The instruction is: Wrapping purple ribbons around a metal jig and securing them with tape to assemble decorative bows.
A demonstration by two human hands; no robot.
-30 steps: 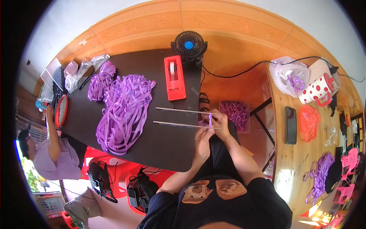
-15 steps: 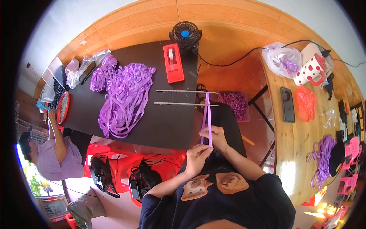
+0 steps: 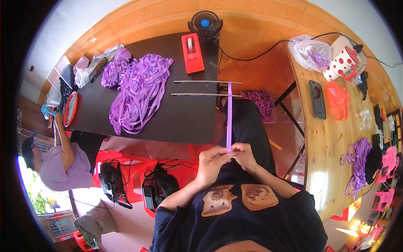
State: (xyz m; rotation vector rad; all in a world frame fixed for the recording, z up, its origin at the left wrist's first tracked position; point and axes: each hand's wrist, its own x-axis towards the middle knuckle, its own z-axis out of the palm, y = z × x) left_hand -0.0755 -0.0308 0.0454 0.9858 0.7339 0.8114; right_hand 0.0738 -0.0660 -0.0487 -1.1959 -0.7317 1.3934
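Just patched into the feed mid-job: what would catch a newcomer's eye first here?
A taut purple ribbon strip runs from the two metal rods at the dark table's edge back to the left hand and right hand, both pinching its near end. On the table lies a big heap of purple ribbon, with a red tape dispenser behind it.
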